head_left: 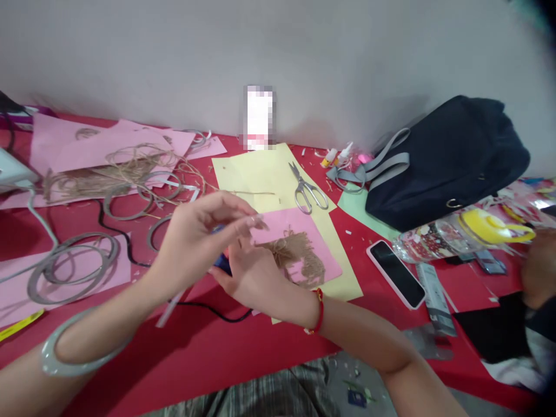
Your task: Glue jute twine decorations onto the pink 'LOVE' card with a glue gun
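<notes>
My right hand (263, 284), with a red cord bracelet at the wrist, is closed around a blue glue gun (223, 264). Fingers hide most of the gun; a translucent glue stick (168, 310) juts from its back. My left hand (191, 231) arches over it, thumb and fingertips pinched together just above the right fingers. What the pinch holds, if anything, is too small to make out. Beneath and beyond the hands, a brown twine piece (304, 255) with a tied bow and frayed strands lies on a pink card (324, 243), itself on yellow paper (243, 171).
Scissors (306, 190) lie on the yellow paper. Left are loose twine (99, 179), grey rings (73, 269) and pink sheets (65, 130). Right are a phone (396, 274), a bottle (447, 237) and a dark bag (452, 156). A black cord (217, 313) crosses the red table.
</notes>
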`<state>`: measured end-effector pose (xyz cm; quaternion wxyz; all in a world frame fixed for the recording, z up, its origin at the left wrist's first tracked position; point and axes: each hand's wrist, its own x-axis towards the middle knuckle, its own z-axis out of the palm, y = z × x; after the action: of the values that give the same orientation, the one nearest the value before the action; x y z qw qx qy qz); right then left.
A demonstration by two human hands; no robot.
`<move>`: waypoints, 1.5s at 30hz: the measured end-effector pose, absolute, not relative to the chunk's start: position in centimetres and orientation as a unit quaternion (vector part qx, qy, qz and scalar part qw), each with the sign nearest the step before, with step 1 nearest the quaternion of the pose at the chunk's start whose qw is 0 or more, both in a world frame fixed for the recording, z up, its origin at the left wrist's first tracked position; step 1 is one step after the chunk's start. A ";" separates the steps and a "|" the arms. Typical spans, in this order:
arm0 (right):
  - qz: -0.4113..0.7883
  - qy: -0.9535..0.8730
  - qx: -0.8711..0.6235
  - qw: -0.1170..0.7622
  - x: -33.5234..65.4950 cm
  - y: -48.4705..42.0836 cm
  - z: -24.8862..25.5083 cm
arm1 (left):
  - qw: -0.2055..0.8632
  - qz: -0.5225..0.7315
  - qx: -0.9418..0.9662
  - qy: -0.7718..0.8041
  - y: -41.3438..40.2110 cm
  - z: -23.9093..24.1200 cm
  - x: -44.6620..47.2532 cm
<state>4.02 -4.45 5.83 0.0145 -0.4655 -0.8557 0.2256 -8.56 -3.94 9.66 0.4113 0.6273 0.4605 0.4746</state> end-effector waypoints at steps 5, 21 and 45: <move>0.292 -0.860 -0.385 0.165 8.5 -3.3 6.8 | 0.382 0.442 0.639 0.500 -0.1 8.5 -10.5; 0.550 -0.631 -0.391 0.382 16.8 4.9 6.1 | 0.196 0.307 0.799 0.479 3.5 7.3 -2.0; 0.404 -0.736 -0.405 0.363 17.0 9.9 -0.7 | 0.072 0.107 0.864 0.486 -0.7 1.9 -1.9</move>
<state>17.04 9.86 -0.68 0.3628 -0.4047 -0.7356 0.4044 -1.91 -0.67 1.90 0.0724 0.8643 0.4861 0.1068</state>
